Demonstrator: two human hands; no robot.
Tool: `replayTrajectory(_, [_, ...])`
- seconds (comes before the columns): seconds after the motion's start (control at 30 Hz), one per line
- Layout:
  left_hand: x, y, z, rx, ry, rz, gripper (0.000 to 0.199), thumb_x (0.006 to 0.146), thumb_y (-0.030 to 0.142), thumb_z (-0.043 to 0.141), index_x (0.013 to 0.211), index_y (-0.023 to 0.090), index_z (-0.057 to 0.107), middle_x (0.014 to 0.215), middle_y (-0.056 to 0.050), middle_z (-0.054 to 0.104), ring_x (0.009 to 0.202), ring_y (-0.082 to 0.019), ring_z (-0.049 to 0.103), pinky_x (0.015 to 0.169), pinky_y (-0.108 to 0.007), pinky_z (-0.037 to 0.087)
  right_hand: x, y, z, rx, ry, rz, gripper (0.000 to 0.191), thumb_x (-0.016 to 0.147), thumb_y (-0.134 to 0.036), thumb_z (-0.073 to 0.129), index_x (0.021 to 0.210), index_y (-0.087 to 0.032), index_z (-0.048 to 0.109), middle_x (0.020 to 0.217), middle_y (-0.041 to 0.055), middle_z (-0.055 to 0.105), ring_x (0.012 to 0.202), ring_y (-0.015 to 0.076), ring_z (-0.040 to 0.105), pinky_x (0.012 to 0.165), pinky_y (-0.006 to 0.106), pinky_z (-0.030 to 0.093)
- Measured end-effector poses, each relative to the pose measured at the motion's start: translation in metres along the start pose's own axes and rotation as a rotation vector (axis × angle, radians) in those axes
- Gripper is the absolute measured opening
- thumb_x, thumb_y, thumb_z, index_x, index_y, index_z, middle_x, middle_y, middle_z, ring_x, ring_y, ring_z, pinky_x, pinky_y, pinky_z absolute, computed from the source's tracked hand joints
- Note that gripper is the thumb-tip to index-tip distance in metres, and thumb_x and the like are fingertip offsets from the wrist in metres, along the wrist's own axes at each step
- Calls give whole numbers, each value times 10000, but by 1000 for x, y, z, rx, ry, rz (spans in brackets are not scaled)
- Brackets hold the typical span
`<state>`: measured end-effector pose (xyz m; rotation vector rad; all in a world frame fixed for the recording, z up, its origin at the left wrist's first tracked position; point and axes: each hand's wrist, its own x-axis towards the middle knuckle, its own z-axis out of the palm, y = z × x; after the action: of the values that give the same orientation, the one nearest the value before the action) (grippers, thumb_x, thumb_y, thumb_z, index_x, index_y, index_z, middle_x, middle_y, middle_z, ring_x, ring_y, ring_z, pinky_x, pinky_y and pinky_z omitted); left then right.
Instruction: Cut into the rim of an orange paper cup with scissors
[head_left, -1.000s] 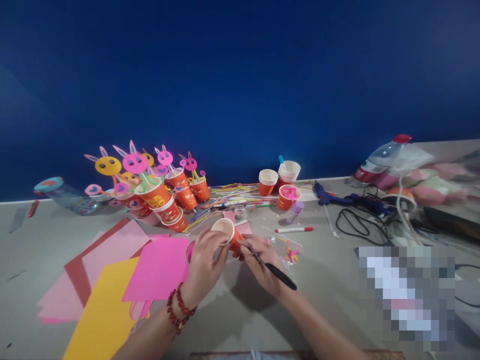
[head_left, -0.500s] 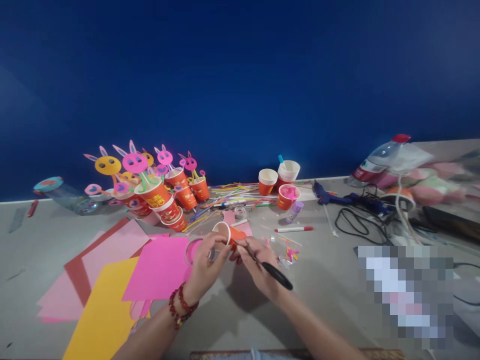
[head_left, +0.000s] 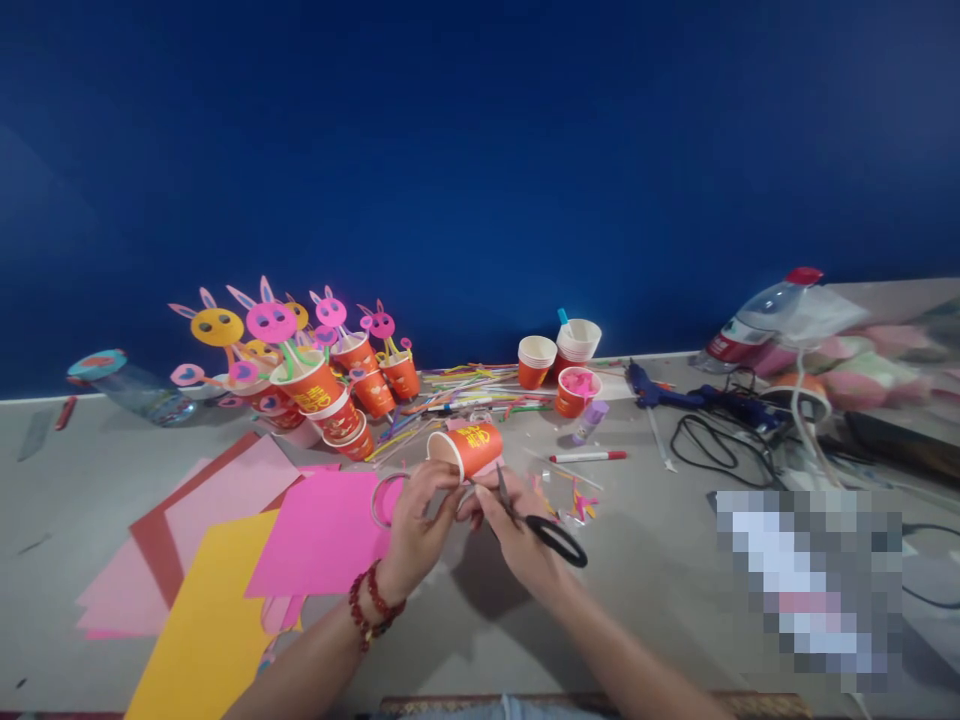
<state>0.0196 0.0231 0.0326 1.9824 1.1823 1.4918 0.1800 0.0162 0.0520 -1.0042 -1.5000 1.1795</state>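
An orange paper cup (head_left: pixel 480 449) with yellow lettering lies tilted on its side, its white rim toward the left. My left hand (head_left: pixel 420 515) is closed, with fingers and thumb at the lower edge of that rim. My right hand (head_left: pixel 517 535) grips a pair of scissors (head_left: pixel 556 541) with black handles. The blades stand apart just below the cup, one pointing up beside it. Fingertips of both hands nearly meet under the cup, and whatever lies between them is hidden. Left of my left hand is a ring of tape (head_left: pixel 377 503) on a pink sheet (head_left: pixel 319 540).
Decorated cups with paper rabbits (head_left: pixel 271 322) stand at the back left. Behind the hands lie pipe cleaners (head_left: pixel 472 378), stacked cups (head_left: pixel 536 352), a glue stick (head_left: pixel 589 422) and a red marker (head_left: pixel 589 457). A glue gun (head_left: pixel 664 390), cables (head_left: pixel 720 450) and a bottle (head_left: pixel 754 325) sit right.
The cup has turned and risen a little, so its yellow lettering faces me. The scissors have shifted below it, and their blades now show spread apart.
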Motion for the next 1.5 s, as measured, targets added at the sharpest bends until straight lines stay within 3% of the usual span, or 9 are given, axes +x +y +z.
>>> replayTrajectory(0.13, [4, 7, -4, -84, -22, -185, 127, 946, 303, 575, 897, 196, 621, 839, -34, 651, 799, -180, 619, 750, -305, 487, 2, 2, -9, -358, -56, -195, 184, 978, -296, 460, 877, -246, 606, 791, 21, 731, 712, 184, 680, 707, 292, 501])
replayTrajectory(0.23, [5, 8, -3, -62, 20, -271, 144, 928, 329, 599, 890, 194, 630, 814, -18, 661, 781, -175, 613, 766, -298, 480, 3, 3, -12, -462, -75, -272, 160, 966, -261, 467, 892, -246, 608, 771, 17, 735, 720, 184, 677, 724, 293, 487])
replayTrajectory(0.47, [-4, 2, 5, -226, 102, -393, 141, 880, 340, 664, 847, 203, 659, 833, -20, 671, 827, -187, 618, 808, -310, 476, 1, 7, 2, -183, 13, -41, 275, 1006, -393, 443, 843, -232, 595, 743, 17, 728, 657, 168, 684, 652, 274, 523])
replayTrajectory(0.6, [-11, -2, 14, -333, 113, -450, 206, 864, 389, 680, 797, 198, 645, 761, -10, 658, 733, -173, 618, 719, -298, 509, 1, 13, 8, 40, 84, 60, 315, 994, -459, 462, 791, -245, 573, 684, 4, 720, 588, 167, 666, 641, 287, 560])
replayTrajectory(0.73, [-12, -2, 18, -444, 109, -500, 241, 879, 426, 655, 811, 199, 611, 732, 3, 646, 662, -156, 613, 644, -285, 522, 1, 15, 4, -46, 26, -2, 259, 995, -418, 470, 862, -239, 603, 734, 21, 731, 630, 174, 677, 645, 295, 558])
replayTrajectory(0.93, [-7, 5, 16, -644, 160, -643, 233, 823, 410, 728, 855, 190, 658, 841, -23, 693, 817, -173, 642, 779, -302, 529, 0, 13, -5, -396, 41, -157, 206, 964, -346, 522, 822, -237, 623, 734, 21, 718, 660, 184, 674, 683, 303, 514])
replayTrajectory(1.2, [-12, 5, 25, -846, 161, -701, 250, 772, 390, 779, 812, 191, 632, 738, 6, 670, 613, -121, 583, 588, -267, 502, 1, 6, 10, 73, 144, 73, 291, 952, -462, 521, 746, -256, 542, 619, -7, 704, 552, 170, 657, 586, 289, 548])
replayTrajectory(1.37, [-15, 0, 30, -885, 162, -718, 248, 779, 376, 779, 868, 182, 653, 817, -22, 700, 690, -135, 635, 622, -266, 517, 2, 6, 10, 57, 154, 130, 314, 959, -465, 499, 719, -263, 514, 602, -7, 703, 556, 171, 662, 609, 292, 556])
replayTrajectory(1.5, [-12, -5, 28, -887, 134, -710, 281, 771, 386, 786, 908, 186, 645, 878, -33, 693, 807, -171, 672, 720, -306, 550, 0, 10, 0, -25, 103, 20, 297, 958, -458, 522, 767, -238, 581, 688, 17, 730, 585, 173, 668, 600, 288, 542])
